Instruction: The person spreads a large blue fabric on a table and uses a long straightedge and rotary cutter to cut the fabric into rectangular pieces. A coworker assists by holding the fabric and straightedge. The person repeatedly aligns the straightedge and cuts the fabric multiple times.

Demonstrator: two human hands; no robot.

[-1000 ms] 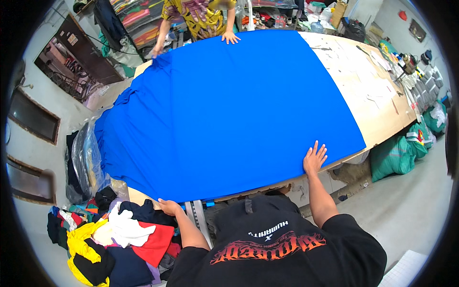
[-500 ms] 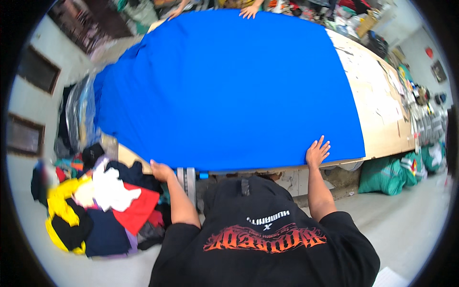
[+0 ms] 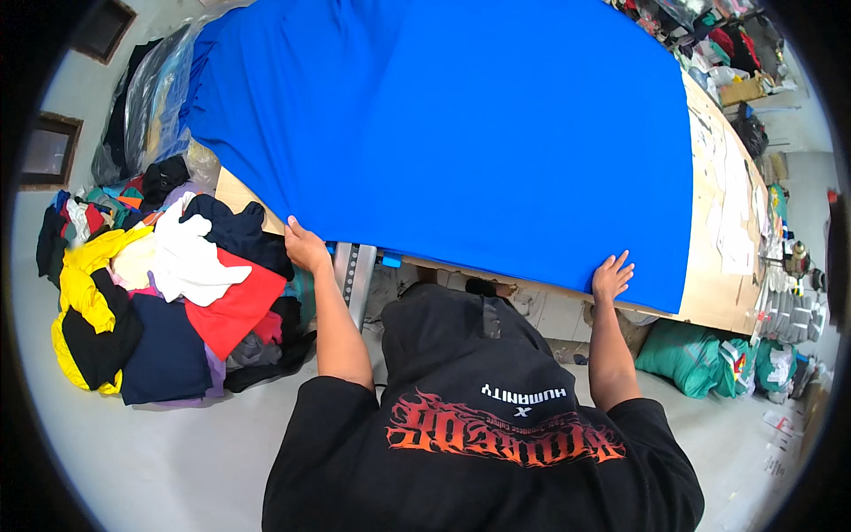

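A large sheet of blue fabric (image 3: 461, 133) is spread over a wooden table, smooth in the middle and right and creased toward the left. At its near left edge my left hand (image 3: 306, 246) is closed on the cloth, thumb uppermost and the other fingers partly hidden. My right hand (image 3: 612, 277) lies on the fabric near its front right corner, fingers spread flat and nothing in them.
Pale tabletop (image 3: 731, 284) with paper pieces extends on the right. A heap of mixed clothes (image 3: 168, 328) lies at left, beside a metal rail (image 3: 356, 275). Clear plastic wrap (image 3: 160, 97) stands beyond it. Green sacks (image 3: 683, 355) sit under the table's right end.
The view has shifted, so the table's far edge and another person's hands there have left the picture. Both my hands remain at the near edge. More creases run toward my left hand.
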